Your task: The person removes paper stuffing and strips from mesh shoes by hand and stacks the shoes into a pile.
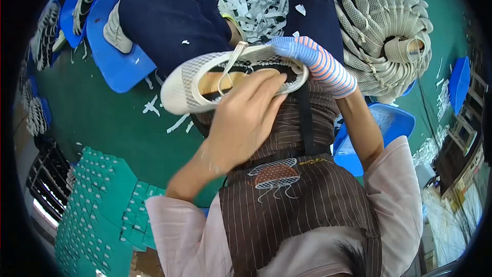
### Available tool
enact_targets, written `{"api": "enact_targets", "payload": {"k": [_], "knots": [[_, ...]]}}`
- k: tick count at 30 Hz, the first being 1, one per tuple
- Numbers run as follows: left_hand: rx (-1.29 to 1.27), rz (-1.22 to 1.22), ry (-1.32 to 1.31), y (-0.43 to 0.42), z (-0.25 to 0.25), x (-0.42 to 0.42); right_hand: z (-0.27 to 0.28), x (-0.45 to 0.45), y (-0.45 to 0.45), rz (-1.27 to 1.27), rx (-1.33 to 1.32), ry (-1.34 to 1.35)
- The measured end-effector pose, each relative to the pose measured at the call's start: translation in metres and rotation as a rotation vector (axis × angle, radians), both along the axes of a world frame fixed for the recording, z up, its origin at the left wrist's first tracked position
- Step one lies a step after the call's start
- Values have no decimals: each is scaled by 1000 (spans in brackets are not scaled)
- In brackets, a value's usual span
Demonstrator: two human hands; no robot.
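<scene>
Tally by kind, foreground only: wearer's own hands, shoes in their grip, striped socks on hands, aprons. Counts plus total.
Hands: 2 (left hand, bare; right hand, covered)
Shoe: 1
Sock: 1
Apron: 1
Total: 5

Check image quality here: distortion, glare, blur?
Head view: strong fisheye, black corners, stacked green rectangular boxes skewed; head view: washed-out white strip, lower left; head view: cream and grey mesh shoe legible, bare left hand on it slightly soft, maybe motion blur.
</scene>
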State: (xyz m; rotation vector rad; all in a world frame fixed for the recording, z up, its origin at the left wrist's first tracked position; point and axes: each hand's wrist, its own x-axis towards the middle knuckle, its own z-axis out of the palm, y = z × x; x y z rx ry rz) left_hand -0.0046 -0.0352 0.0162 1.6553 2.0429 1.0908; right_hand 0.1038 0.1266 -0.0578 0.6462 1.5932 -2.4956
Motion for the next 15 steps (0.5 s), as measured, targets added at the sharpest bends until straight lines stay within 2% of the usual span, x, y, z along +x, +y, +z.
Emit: {"api": "enact_targets", "payload": {"k": [1,3,5,6,10,11,15], "knots": [[-72,-48,-48,12,-10,6,-5,1,2,24,14,6],[-49,-80,29,27,-20,0,-13,0,7,118,349,117],[-343,-266,-326,35,-24,-9,-16,4,10,186,687,215],[-342,-270,-331,36,-26,-10,-10,3,8,185,688,209],[-227,-169,-410,34,-43,-15,11,-7,-4,-142,231,-120],[-230,-173,-413,34,-49,-14,5,-5,-5,-145,228,-124],[45,-156,181,38,-68,-7,-44,5,-8,-161,113,-16]]}}
